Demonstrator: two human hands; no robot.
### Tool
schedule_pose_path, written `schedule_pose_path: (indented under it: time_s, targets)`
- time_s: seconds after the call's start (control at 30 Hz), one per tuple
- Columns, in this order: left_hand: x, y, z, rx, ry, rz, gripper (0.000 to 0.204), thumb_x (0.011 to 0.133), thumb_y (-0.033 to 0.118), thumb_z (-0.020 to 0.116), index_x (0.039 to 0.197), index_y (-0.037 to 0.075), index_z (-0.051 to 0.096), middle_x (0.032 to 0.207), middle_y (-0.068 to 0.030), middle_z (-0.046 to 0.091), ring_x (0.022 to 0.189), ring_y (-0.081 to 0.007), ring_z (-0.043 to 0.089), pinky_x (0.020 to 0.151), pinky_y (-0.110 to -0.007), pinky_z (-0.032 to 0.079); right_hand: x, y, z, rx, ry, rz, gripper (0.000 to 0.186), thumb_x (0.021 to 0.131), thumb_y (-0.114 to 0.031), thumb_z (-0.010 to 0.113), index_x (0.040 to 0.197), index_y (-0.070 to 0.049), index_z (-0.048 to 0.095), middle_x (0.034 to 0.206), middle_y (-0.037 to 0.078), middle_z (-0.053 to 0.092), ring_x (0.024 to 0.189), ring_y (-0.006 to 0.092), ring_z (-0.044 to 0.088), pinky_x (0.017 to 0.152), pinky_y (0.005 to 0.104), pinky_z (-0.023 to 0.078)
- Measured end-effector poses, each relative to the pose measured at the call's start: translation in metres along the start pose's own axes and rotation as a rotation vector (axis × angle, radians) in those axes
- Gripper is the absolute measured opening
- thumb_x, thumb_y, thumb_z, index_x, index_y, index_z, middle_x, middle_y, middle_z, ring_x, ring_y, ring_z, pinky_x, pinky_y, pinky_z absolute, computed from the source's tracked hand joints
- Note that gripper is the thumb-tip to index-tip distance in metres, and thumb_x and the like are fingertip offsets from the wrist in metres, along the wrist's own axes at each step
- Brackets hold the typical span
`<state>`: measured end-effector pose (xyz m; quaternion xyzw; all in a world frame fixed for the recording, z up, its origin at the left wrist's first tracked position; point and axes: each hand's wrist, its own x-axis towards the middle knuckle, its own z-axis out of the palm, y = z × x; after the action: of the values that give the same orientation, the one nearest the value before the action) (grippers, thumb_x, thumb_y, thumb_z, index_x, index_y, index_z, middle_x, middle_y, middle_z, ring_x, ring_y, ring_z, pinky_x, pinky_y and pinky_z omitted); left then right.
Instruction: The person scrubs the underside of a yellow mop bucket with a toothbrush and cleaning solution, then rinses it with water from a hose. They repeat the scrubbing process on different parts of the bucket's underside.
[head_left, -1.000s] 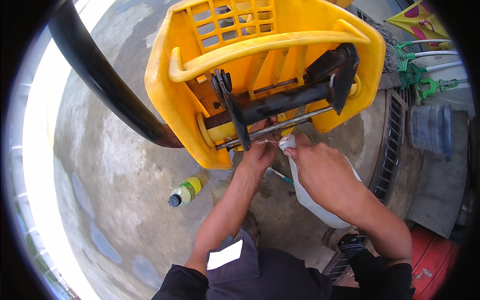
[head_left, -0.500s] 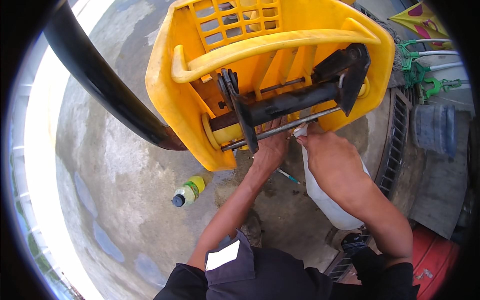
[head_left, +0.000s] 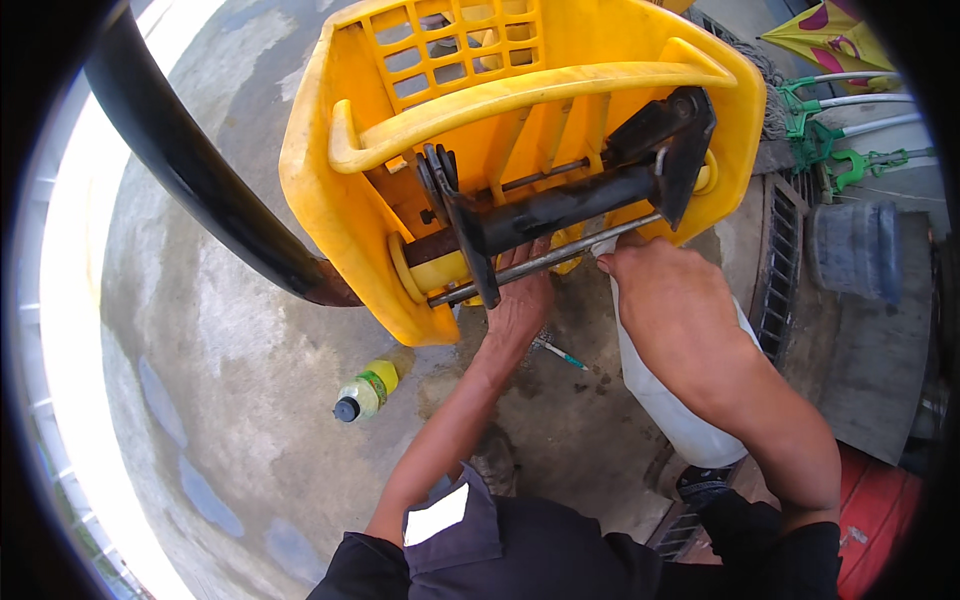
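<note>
A dark sleeve with a white patch [head_left: 437, 515] is seen nearest the lower edge, and from it the forearms reach up toward the yellow mop wringer [head_left: 520, 150], which serves as the landmark for everything else.

Just below the wringer, the left hand [head_left: 520, 300] is pressed against its underside, the fingers laid over the thin metal rod [head_left: 545, 260] that runs below the black roller bar [head_left: 560, 210]; whether the rod is fully clasped cannot be told. To the right of that hand, also just under the wringer, the right hand [head_left: 665, 300] is closed around the top of a white spray bottle [head_left: 670, 400], whose body hangs down beneath the wrist and whose nozzle end is held up to the rod.

Below the wringer, between the two forearms, a small pen-like tool [head_left: 560, 352] is seen lying on the stained concrete floor [head_left: 200, 330]. Down and to the left of the wringer, a small bottle with a yellow label and dark cap [head_left: 362, 392] lies on its side on the floor, well apart from the hands.

The wringer itself is tipped on its side, its grid wall and curved yellow handle turned upward. From its left flank a thick black lever [head_left: 190, 170] runs off to the upper left. To its right a metal drain grate [head_left: 785, 260] is set in the floor, and beyond that green mop frames [head_left: 830, 140] are lying.
</note>
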<state>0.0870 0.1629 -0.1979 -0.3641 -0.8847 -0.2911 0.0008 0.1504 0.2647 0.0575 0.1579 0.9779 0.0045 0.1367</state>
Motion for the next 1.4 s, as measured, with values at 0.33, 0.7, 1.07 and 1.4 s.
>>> schedule_pose_path:
  time_s: [0.33,0.7,1.07,1.4]
  targets:
    - [0.011,-0.009,0.005,-0.027,-0.124,-0.07,0.055,0.097,0.009,0.055,0.152,0.009,0.056,0.153,-0.0127,0.06,0.149,-0.0359,0.049,0.128,-0.059,0.027,0.002,-0.001,0.0,-0.068,-0.046,0.032,0.007,0.091,-0.007,0.07,0.093,-0.007,0.078,0.09,0.012,0.078,0.085,0.0291,0.081,0.072,0.0375,0.065]
    - [0.005,-0.006,-0.003,0.112,-0.195,-0.093,0.065,0.1,0.017,0.06,0.163,0.01,0.043,0.167,-0.0125,0.044,0.157,-0.0361,0.037,0.13,-0.056,0.022,0.004,0.001,-0.001,-0.082,0.01,0.011,0.01,0.093,-0.008,0.068,0.098,-0.006,0.077,0.092,0.013,0.078,0.089,0.0305,0.08,0.074,0.0394,0.065]
    - [-0.039,0.0,-0.007,0.12,0.099,-0.128,0.064,0.107,0.014,0.052,0.161,-0.011,0.031,0.166,-0.0337,0.033,0.157,-0.0449,0.032,0.126,-0.056,0.028,-0.006,-0.005,0.003,-0.019,-0.135,0.064,0.009,0.093,-0.006,0.069,0.101,-0.003,0.072,0.093,0.015,0.078,0.087,0.0298,0.08,0.073,0.0376,0.065]
    - [-0.041,0.008,-0.006,-0.027,0.123,-0.175,0.07,0.1,0.006,0.05,0.163,-0.012,0.025,0.166,-0.0353,0.031,0.15,-0.0532,0.037,0.124,-0.056,0.033,-0.005,-0.039,-0.004,0.003,-0.134,-0.105,0.016,0.09,-0.006,0.076,0.106,-0.005,0.076,0.099,0.011,0.079,0.095,0.0247,0.081,0.076,0.0337,0.066]
